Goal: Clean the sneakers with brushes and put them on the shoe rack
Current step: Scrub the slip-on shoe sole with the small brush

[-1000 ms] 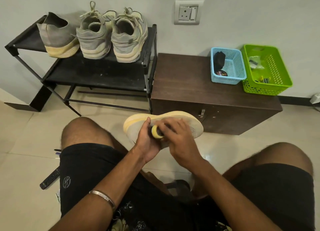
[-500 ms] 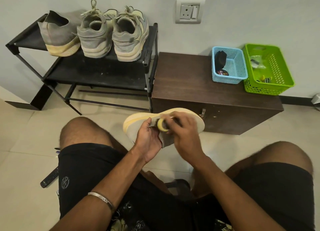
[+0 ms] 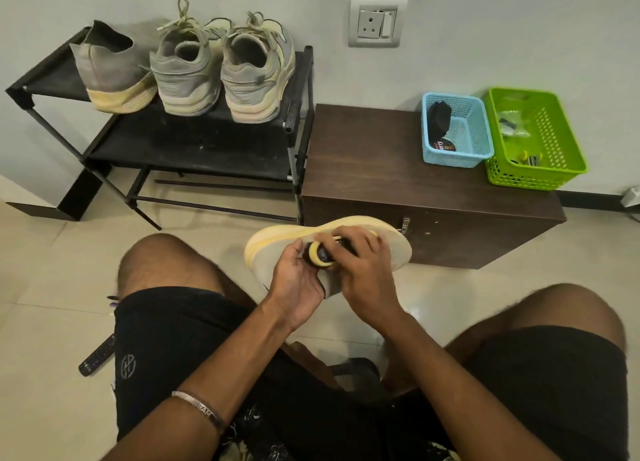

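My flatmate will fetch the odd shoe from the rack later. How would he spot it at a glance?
Look at the black shoe rack against the wall, left of the brown cabinet. Three grey sneakers stand on its top shelf, heels outward. The odd sneaker is the leftmost: it shows no laces, is turned at an angle, and has a yellowish sole, unlike the laced pair beside it.

Black shorts [image 3: 180,350], small grey logo [image 3: 127,366], silver bracelet [image 3: 197,406]
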